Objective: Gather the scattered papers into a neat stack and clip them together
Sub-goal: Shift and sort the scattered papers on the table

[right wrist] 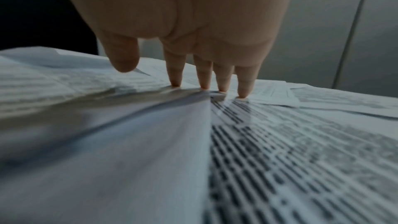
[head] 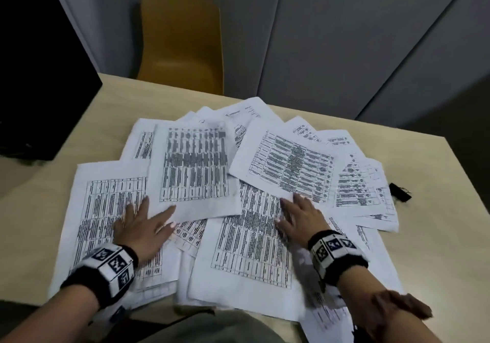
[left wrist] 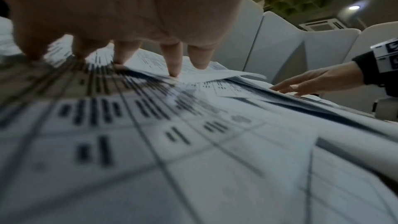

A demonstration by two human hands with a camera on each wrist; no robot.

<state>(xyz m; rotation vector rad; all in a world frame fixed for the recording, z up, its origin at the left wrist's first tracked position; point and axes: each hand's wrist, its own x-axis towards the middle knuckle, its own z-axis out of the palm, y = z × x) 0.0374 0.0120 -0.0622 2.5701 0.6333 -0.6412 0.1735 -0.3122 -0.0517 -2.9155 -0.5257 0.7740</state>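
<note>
- Lying fanned and overlapping, white printed table sheets (head: 233,197) cover the middle of the pale wooden tabletop (head: 437,183); near sheets overhang its front edge.
- Bare wood shows far left, along the back edge and right.
- Small black binder clip (head: 400,192) sits just beside the rightmost sheet.
- Left hand (head: 144,227): fingers straight, spread, flat on sheets, grasping nothing.
- Right hand (head: 301,218): released, fingertips (right wrist: 242,94) pressing paper.
- Mustard plastic chair (head: 183,43) stands behind the table.

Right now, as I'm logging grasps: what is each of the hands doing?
Left hand: open, fingers spread flat on the scattered white printed papers, holding nothing.
Right hand: open, straight fingertips pressing the papers.
</note>
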